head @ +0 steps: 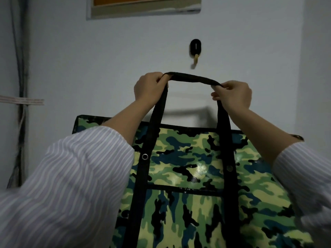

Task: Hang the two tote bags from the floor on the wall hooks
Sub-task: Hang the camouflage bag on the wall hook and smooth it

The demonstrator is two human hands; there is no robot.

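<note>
A green camouflage tote bag (193, 176) with black trim hangs in front of me against the pale wall. Its black strap handle (192, 78) is stretched level between my hands. My left hand (149, 86) grips the handle's left end and my right hand (233, 93) pinches its right end. A black wall hook (195, 49) with a tan prong sits a short way above the middle of the handle, apart from it. Only this one bag is in view.
A framed picture (143, 8) hangs at the top of the wall. Cables (20, 86) run down the left corner, with a striped band (21, 101) across them. My striped sleeves cover the lower left and right of the view.
</note>
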